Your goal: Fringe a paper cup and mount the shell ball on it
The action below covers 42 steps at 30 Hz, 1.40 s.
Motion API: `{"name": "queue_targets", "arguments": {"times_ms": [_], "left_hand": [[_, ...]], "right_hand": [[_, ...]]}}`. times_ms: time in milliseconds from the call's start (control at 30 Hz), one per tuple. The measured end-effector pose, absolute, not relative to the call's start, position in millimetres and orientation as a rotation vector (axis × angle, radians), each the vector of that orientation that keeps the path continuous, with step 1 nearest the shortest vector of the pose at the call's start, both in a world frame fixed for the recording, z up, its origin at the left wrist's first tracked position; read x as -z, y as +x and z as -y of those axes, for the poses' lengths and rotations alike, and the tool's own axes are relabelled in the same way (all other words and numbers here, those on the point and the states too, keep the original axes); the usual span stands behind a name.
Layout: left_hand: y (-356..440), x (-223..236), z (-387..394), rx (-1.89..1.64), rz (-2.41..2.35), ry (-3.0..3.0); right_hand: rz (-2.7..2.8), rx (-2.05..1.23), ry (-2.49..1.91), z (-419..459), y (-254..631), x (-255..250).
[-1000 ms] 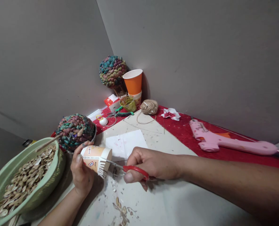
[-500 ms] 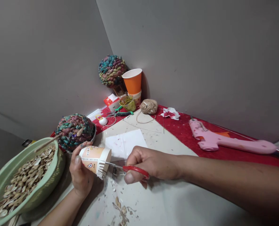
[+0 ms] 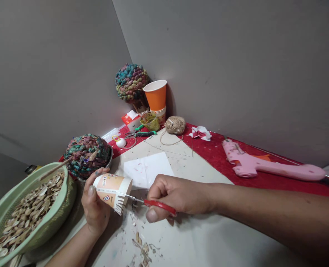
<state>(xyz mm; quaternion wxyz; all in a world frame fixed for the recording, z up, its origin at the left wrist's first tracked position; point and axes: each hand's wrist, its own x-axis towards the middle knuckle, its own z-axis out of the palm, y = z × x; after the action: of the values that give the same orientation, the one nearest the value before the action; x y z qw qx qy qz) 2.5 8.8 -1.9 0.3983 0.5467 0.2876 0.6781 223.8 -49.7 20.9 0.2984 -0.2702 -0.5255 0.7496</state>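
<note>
At the far left, a pale green basket (image 3: pixel 63 215) stood full of brown and whitish shells (image 3: pixel 31 211), with a thin stick (image 3: pixel 53 169) lying across its rim; just beyond it to the right, a knobbly ball (image 3: pixel 83 150) in mottled teal, pink and brown sat in a bowl (image 3: pixel 110 157). The left hand (image 3: pixel 96 207), in front of that ball, gripped a printed paper cup (image 3: pixel 109 184) around its base end; the cup was held on its side above the pale table covering (image 3: pixel 186 241), its mouth turned to the right, the lower part of its rim cut into a fringe of narrow strips and the upper part whole. Behind the cup lay a white sheet (image 3: pixel 149 168); farther back were green-handled pliers (image 3: pixel 145 134), a second multicoloured ball (image 3: pixel 131 79) and, beside it, an orange cup (image 3: pixel 155 96); to their right lay a ball of twine (image 3: pixel 175 125). Nearer, the right hand (image 3: pixel 172 198) was closed around the red handles of scissors (image 3: pixel 159 204), whose blades reached left to the cup's wall at the fringe; whether the blades were parted could not be told. Beyond the right forearm lay a crumpled, red-stained tissue (image 3: pixel 200 133); farthest right, a pink glue gun (image 3: pixel 278 168) rested on red cloth (image 3: pixel 214 152).
</note>
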Motion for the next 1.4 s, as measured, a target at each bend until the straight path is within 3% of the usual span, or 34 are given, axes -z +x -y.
{"name": "queue_targets", "arguments": {"times_ms": [367, 767, 1400], "left_hand": [[3, 3, -9, -1.709, -0.787, 1.369], [8, 0, -11, -1.170, -0.839, 1.081], [10, -1, -11, -1.320, -0.888, 1.082]], "right_hand": [[1.498, -1.889, -0.738, 52, 225, -20], [1.759, -1.317, -0.972, 55, 214, 3], [1.672, -1.605, -1.034, 50, 216, -2]]}}
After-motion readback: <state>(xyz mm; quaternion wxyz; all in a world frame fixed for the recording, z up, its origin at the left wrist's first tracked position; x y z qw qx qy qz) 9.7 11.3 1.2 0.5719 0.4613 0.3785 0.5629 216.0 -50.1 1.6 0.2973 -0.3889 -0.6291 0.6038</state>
